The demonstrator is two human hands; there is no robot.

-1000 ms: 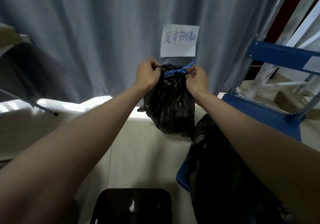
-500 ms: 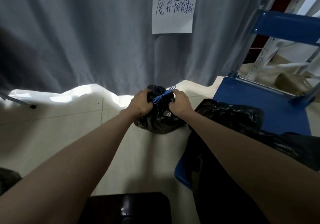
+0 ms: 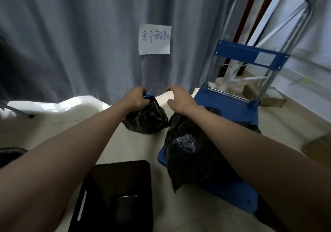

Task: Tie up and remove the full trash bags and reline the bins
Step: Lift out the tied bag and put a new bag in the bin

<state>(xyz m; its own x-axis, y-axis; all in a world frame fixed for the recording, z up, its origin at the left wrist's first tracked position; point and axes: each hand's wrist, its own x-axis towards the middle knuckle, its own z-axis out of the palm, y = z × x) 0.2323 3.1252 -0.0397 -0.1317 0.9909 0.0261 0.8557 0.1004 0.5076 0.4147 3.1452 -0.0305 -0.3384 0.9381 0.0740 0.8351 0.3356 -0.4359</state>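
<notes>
Two black bags sat by the blue cart (image 3: pixel 231 104): the small bag (image 3: pixel 146 119) on the floor just left of it, left hand (image 3: pixel 134 98) clamped on its blue tie (image 3: pixel 148 94), likely securing the knot; right hand (image 3: pixel 180 97) hovered, fingers apart, over the big bag (image 3: pixel 193 145).

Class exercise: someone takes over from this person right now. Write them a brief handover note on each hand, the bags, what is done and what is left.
Left hand: grips the blue tie at the small bag's neck.
Right hand: free, fingers loosely curled, beside it.
Small bag rests on the floor by the curtain; big bag lies on the cart.
Done: small bag looks tied.
Left: load it, reline the bin, which looks unlined.
</notes>
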